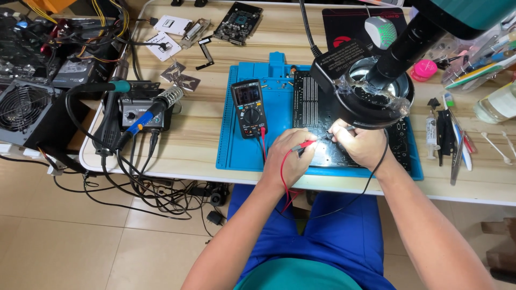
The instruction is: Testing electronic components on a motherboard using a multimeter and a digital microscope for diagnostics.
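**Two probes on a circuit board under the microscope**

The left hand pinches the red probe, fingers closed around it, tip down on the black board. The right hand grips the black probe the same way, its tip touching the board just beside the red one. Both hands rest on the board's near edge. The board lies on the blue mat, partly hidden under the microscope and its ring light. Red and black leads run from the probes to the multimeter, which lies on the mat just left of the board. A soldering station stands well left on the wooden table; tweezers and swabs lie to the right.
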